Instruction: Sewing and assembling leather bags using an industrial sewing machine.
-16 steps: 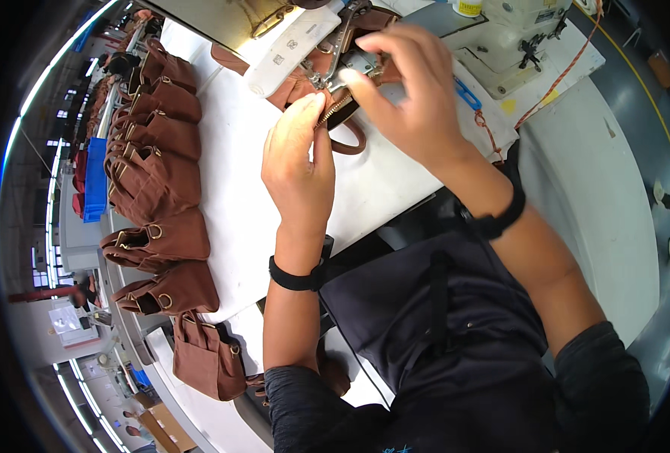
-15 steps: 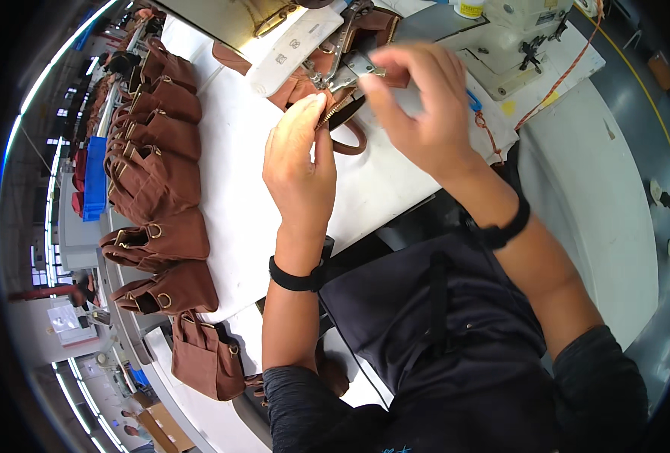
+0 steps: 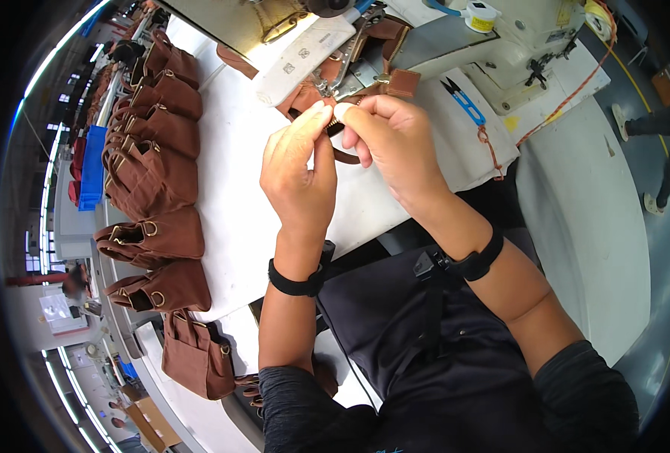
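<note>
A brown handbag (image 3: 303, 97) sits under the sewing machine's metal presser parts (image 3: 338, 72), its opening edged with a brass-toned zipper (image 3: 333, 123). My left hand (image 3: 297, 166) pinches the zipper edge between thumb and fingers. Close against it, my right hand (image 3: 395, 147) is closed too, thumb and forefinger pinching at the same zipper edge; the fingers hide exactly what lies between their tips. Below the hands a curved brown handle (image 3: 347, 157) pokes out. Right of the presser, a stitched brown tab (image 3: 404, 83) hangs from the bag.
Blue-handled thread snips (image 3: 467, 104) lie to the right, tied to an orange cord (image 3: 491, 153). The machine body (image 3: 512, 68) stands beyond, near a small white container (image 3: 480, 16). Several brown handbags (image 3: 152, 177) line the white table's (image 3: 233, 174) left side.
My right hand came down and left from above the metal parts, closing beside my left hand at the zipper. The snips and brown tab now show. My left hand barely moved.
</note>
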Tool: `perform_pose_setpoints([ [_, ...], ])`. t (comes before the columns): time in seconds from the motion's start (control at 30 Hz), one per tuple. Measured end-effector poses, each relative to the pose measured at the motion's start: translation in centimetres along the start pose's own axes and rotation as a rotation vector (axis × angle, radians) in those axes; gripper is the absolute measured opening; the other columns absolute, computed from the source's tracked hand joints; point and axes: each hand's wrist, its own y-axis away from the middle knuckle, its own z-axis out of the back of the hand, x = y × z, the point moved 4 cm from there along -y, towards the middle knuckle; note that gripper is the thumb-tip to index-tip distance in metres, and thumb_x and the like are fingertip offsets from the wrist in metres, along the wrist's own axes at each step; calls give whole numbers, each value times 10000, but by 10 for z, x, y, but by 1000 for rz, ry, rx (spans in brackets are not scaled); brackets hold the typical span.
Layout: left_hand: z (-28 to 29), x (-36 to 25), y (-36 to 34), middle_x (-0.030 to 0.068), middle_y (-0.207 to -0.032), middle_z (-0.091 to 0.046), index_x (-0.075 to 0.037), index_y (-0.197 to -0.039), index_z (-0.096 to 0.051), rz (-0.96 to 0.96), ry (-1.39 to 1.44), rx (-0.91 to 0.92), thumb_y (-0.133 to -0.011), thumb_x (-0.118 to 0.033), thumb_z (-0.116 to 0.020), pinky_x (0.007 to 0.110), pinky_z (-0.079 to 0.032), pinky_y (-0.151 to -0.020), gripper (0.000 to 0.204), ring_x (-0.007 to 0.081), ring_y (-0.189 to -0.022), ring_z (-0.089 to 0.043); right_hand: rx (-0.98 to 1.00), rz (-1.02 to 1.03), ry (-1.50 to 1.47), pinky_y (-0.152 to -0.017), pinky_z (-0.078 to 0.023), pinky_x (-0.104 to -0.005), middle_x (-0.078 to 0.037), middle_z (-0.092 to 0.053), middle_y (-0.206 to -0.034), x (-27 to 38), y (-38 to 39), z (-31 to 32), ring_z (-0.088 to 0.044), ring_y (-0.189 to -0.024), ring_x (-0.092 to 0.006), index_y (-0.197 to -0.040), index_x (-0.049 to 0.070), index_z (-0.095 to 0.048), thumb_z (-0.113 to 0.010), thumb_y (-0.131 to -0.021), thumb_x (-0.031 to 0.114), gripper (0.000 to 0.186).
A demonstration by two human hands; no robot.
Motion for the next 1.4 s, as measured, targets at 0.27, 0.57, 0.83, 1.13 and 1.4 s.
perform_pose_setpoints([
  [0.27, -1, 0, 0, 83, -1131, -826, -59, -1101, -817, 41, -9, -23, -888, 94, -769, 338, -589, -874, 266, 248, -1002, -758, 16, 7, 22, -558, -444, -221, -28, -699, -762, -3, -5, 4, -558, -586, -57, -898, 29, -711, -722, -1032, 155, 184],
  [0.57, -2, 0, -3, 83, -1117, -828, -54, -1081, -816, -40, -40, -59, -881, 107, -763, 351, -589, -877, 263, 254, -992, -759, 10, -16, 90, -559, -465, -233, -65, -750, -804, -1, -6, 4, -603, -580, -72, -970, -8, -755, -687, -1051, 193, 227],
  [0.83, -4, 4, -6, 89, -1105, -833, -46, -1056, -818, 53, -13, -62, -886, 91, -769, 359, -596, -899, 224, 260, -1010, -769, -18, -64, 59, -538, -486, -245, -98, -765, -792, 4, -8, 3, -629, -560, -95, -1008, -21, -778, -689, -1056, 245, 284],
  [1.13, -5, 9, -8, 95, -1109, -833, -43, -1054, -820, 91, 13, -62, -898, 55, -789, 343, -596, -917, 186, 257, -1002, -776, 146, 106, 662, -593, -515, -231, -78, -750, -804, 87, 16, 49, -648, -644, -78, -1102, -71, -769, -608, -1117, 284, 389],
  [1.4, -4, 6, -6, 111, -947, -793, -25, -1042, -802, 99, -7, -88, -880, 92, -769, 374, -565, -785, 202, 289, -835, -709, -265, 1343, 1232, -899, -547, -301, -71, -789, -1011, 361, -37, 109, -722, -977, -155, -1205, -12, -782, -607, -1122, 244, 321],
])
